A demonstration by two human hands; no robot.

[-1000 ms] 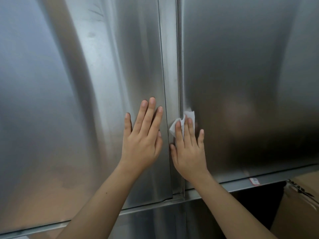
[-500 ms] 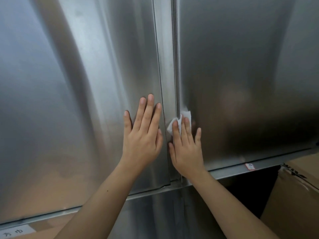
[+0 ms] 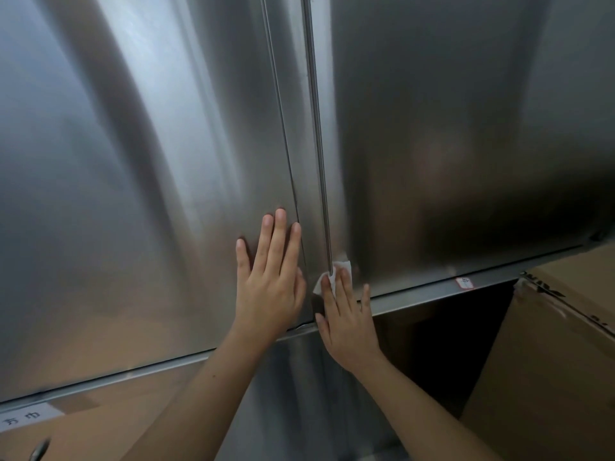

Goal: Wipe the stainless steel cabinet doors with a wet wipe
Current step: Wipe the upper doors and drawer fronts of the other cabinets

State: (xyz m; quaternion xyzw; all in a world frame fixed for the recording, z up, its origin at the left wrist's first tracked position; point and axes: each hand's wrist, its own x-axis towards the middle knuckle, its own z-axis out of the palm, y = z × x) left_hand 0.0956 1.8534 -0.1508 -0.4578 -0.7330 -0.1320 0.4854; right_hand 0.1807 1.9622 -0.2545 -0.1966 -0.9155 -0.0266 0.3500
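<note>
Left hand (image 3: 270, 287) laid flat on left door (image 3: 133, 194) beside seam, fingers straight. White crumpled wipe (image 3: 340, 270) pressed under straight fingers of right hand (image 3: 349, 322) at lower inner corner of right door (image 3: 466, 161). Doors seen as smooth brushed steel, streaked with reflections

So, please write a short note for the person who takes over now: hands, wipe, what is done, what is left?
Left hand: open, flat on the left door, near its lower inner corner.
Right hand: open, straight fingers press the wet wipe on the lower inner corner of the right door, beside the centre gap.
Done: cannot tell; the steel shows no clear wiped area.
Left: probably most of both doors.
</note>
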